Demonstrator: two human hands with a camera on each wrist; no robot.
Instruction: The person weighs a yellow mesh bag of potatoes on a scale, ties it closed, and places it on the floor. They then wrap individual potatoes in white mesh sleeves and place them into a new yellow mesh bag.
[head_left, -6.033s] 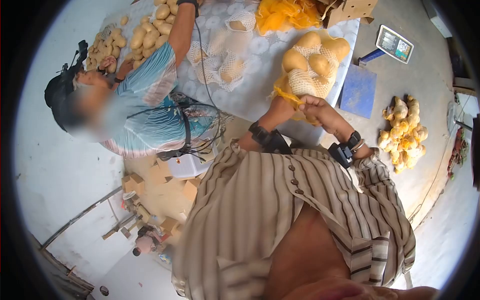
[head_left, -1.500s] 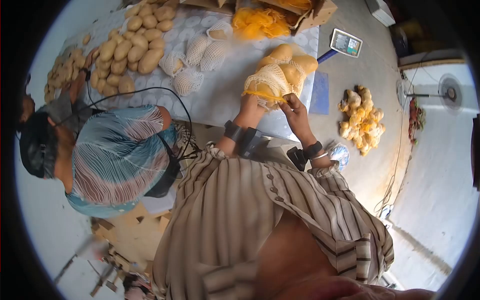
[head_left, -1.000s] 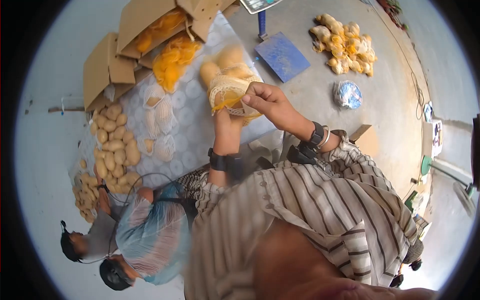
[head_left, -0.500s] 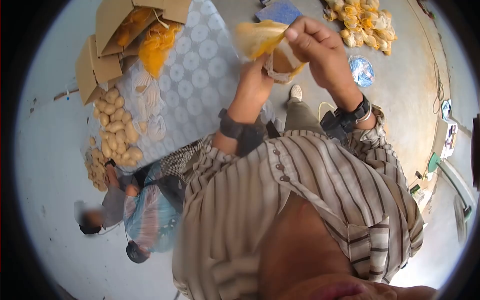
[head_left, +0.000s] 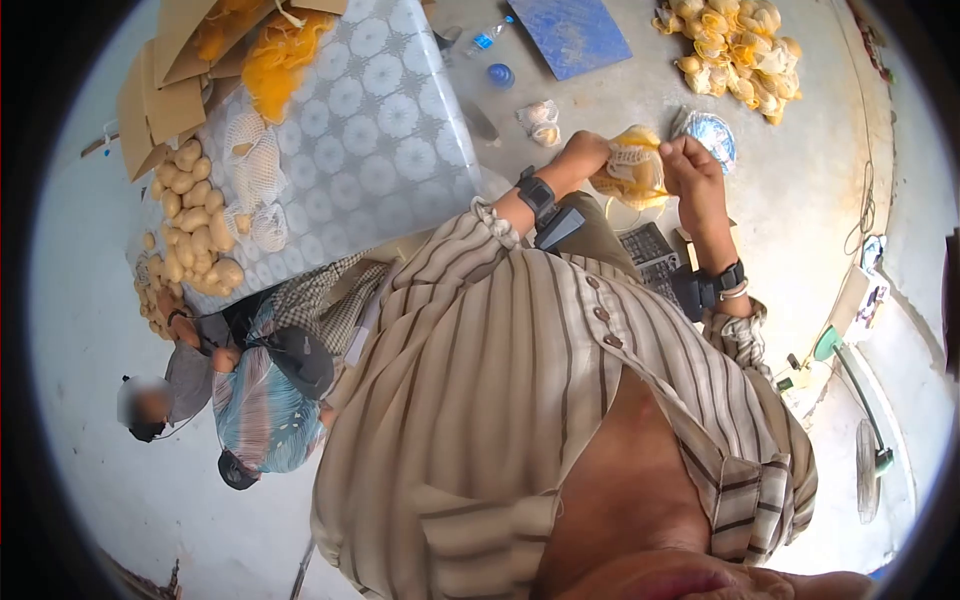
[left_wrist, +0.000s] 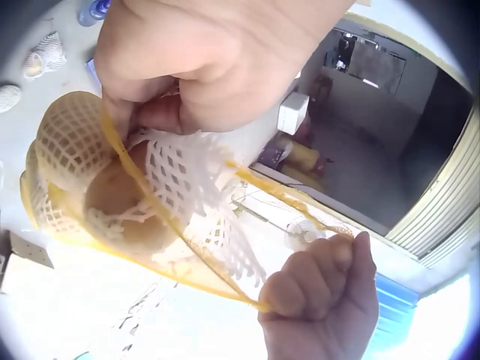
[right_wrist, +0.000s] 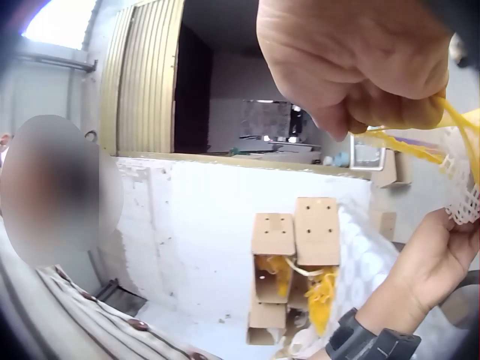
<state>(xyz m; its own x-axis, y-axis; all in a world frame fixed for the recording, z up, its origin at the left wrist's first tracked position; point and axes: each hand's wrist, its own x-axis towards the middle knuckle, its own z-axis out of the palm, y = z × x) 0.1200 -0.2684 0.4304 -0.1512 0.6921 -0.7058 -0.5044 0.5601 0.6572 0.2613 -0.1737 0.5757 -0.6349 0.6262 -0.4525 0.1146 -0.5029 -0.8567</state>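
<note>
Between my hands hangs a yellow mesh bag (head_left: 632, 170) of potatoes, some wrapped in white foam netting (left_wrist: 176, 169). My left hand (head_left: 580, 158) grips the bag's rim beside the potatoes. My right hand (head_left: 697, 175) pinches the opposite side of the yellow rim, which is stretched taut between both hands in the left wrist view. A potato (left_wrist: 120, 191) shows through the mesh below the opening. In the right wrist view, the yellow edge runs from my right fist (right_wrist: 360, 67) toward my left hand (right_wrist: 427, 270); most of the bag is outside that view.
On the left, a patterned table (head_left: 400, 130) bears loose potatoes (head_left: 195, 225), foam-netted ones (head_left: 255, 180) and orange mesh bags (head_left: 285, 65) by cardboard boxes (head_left: 155, 110). Two people work there. The floor holds a blue platform (head_left: 570, 35), filled bags (head_left: 740, 50) and a blue-white bundle (head_left: 712, 132).
The bag of potatoes has left the tabletop and is now held up beyond the table's edge. My body has turned right, away from the table. Both hands keep hold of the bag's rim.
</note>
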